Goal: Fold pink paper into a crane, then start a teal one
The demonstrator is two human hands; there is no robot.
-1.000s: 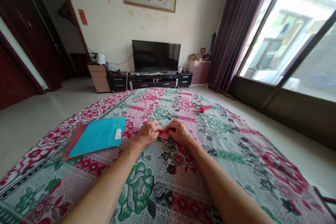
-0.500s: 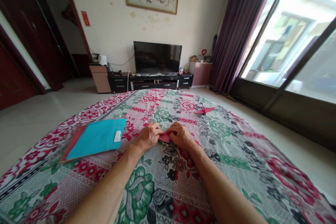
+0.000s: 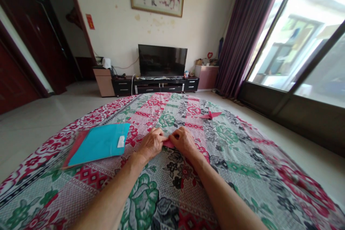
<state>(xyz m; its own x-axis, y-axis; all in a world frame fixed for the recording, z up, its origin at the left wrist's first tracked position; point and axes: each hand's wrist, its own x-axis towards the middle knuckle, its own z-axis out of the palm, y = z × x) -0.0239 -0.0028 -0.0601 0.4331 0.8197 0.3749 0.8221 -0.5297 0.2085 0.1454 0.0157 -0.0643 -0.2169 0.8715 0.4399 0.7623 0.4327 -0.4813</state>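
A small folded piece of pink paper [image 3: 169,144] lies on the patterned tablecloth, mostly covered by my fingers. My left hand [image 3: 153,142] is closed, its fingertips pinching the paper's left side. From the right, my right hand [image 3: 184,141] is closed on the paper too, thumb and fingers bent together. The two hands nearly meet over it. Beyond my right hand rests a pink folded paper crane [image 3: 211,115] with pointed ends spread. Left of my hands lies a pack of coloured paper [image 3: 101,143], blue on top with a white label and a red sheet showing beneath.
The round table wears a floral tablecloth [image 3: 242,151] in red, green and grey. Past its far edge stand a low black cabinet [image 3: 159,85] and a television [image 3: 162,61]. A purple curtain [image 3: 248,32] and a large window are at the right.
The view has tipped slightly, so everything sits a little lower. My right fingers have shifted slightly on the pink paper; both hands stay at it.
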